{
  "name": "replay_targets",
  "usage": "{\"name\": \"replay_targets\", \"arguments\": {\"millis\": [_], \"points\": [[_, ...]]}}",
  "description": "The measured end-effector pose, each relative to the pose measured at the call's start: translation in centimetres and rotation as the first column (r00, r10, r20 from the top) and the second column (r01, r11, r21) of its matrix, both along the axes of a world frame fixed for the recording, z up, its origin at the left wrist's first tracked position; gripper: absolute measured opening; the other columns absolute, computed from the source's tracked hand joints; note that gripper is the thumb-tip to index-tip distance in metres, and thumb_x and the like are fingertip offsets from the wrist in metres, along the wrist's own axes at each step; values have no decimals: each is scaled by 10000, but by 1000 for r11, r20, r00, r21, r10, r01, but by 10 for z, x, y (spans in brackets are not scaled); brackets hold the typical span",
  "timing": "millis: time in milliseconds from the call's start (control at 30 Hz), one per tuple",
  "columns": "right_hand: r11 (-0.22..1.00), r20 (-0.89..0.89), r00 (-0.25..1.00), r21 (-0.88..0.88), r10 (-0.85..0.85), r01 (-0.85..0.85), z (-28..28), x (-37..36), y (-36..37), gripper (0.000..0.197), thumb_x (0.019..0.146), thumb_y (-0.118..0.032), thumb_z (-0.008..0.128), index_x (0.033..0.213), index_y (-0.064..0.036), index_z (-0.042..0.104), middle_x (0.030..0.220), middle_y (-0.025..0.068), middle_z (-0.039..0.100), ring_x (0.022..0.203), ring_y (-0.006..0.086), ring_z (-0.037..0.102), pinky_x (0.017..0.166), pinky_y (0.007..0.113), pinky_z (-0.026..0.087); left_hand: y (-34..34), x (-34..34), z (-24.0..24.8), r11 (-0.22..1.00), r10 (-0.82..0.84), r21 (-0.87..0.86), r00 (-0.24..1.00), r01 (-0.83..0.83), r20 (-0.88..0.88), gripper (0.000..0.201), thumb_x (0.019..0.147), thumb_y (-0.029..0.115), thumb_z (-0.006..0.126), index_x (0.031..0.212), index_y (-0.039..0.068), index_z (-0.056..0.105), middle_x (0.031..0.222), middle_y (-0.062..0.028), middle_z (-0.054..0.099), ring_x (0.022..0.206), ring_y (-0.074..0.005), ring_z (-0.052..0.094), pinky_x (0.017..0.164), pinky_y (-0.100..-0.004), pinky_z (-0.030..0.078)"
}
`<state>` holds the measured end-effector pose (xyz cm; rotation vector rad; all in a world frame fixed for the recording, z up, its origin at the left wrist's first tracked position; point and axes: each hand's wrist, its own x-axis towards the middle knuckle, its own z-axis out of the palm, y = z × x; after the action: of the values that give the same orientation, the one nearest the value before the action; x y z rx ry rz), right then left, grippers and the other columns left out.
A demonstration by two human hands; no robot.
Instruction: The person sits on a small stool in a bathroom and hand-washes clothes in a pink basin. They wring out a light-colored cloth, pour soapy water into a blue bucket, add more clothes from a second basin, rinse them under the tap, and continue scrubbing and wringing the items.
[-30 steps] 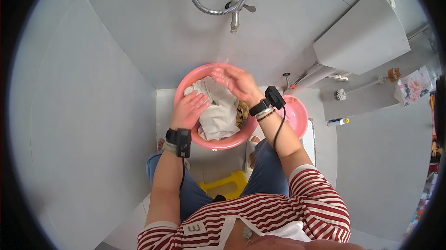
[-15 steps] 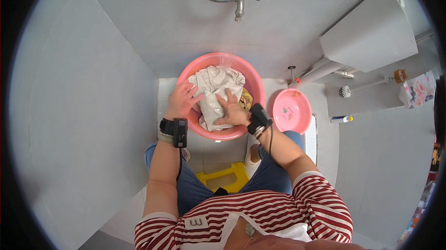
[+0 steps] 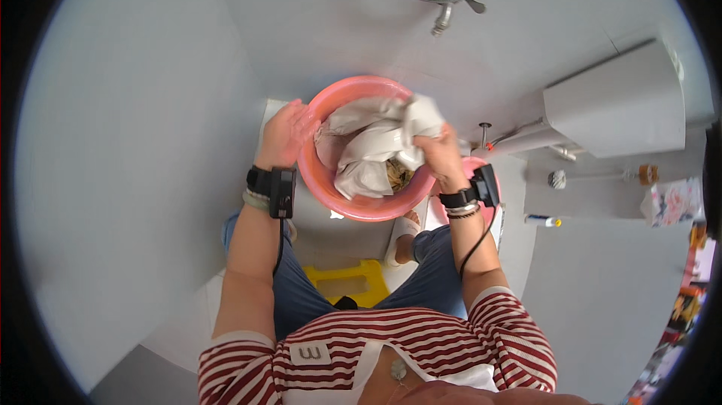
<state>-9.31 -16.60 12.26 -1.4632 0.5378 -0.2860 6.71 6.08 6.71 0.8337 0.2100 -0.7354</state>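
A wet white cloth (image 3: pixel 368 153) lies bunched in a round pink basin (image 3: pixel 321 193). Its right end is lifted above the right rim, blurred by motion, and my right hand (image 3: pixel 441 155) grips it there. My left hand (image 3: pixel 287 136) is at the basin's left rim, fingers stretched out and holding no cloth; whether they touch the rim I cannot tell. Under the white cloth, on the basin's right side, part of a yellowish patterned cloth (image 3: pixel 397 176) shows.
A metal tap (image 3: pixel 444 18) with a flexible hose projects from the wall ahead. My right forearm partly hides a smaller pink basin (image 3: pixel 444 213). Below the large basin lies a yellow plastic stool (image 3: pixel 376 285), between my legs. A toilet brush (image 3: pixel 558 178) and white cistern (image 3: pixel 617 100) are at the right.
My right hand has gone from lying spread on the white cloth to gripping and lifting its right end. My left hand has moved off the cloth to the left rim. The view has shifted.
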Motion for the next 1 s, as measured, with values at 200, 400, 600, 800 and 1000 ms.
{"name": "replay_targets", "arguments": {"millis": [200,400,600,800,1000], "points": [[995,336,937,61,-94,78,27,-21,-12,563,704,71,537,1246,22,392,1157,120,526,982,239,575,843,358,487,8,5,-2,997,62,-39,998,-63,-22,419,870,143,504,1231,-12,357,1229,-175,390,1117,-302,442,929,-405,413],[999,220,975,-42,-8,18,26,-22,-3,528,712,2,595,1219,-10,447,1131,116,553,990,209,574,848,343,477,11,5,4,998,65,-11,998,-66,-26,461,862,151,521,1253,-13,341,1253,-183,391,1155,-301,416,963,-402,387],[430,-502,858,-756,104,-494,-79,-8,-26,776,645,-282,771,1245,31,392,1220,206,453,1082,306,503,887,378,432,6,5,4,998,56,-4,998,-56,-9,474,863,157,518,1265,-10,333,1259,-188,389,1146,-298,424,963,-402,386],[599,-564,819,-621,106,-506,-109,16,-19,1125,524,-501,794,1384,-56,221,1364,385,93,1279,522,97,1042,497,219,7,4,6,999,45,-5,999,-45,-2,461,860,158,524,1251,-9,346,1224,-176,411,1112,-283,440,937,-396,398],[431,-809,453,-280,374,-858,-125,15,21,1123,546,-571,757,1403,-105,200,1404,340,30,1306,478,49,1045,516,183,5,4,8,999,45,7,999,-45,-24,421,869,181,515,1223,0,376,1232,-172,422,1112,-273,457,934,-388,402]]}}
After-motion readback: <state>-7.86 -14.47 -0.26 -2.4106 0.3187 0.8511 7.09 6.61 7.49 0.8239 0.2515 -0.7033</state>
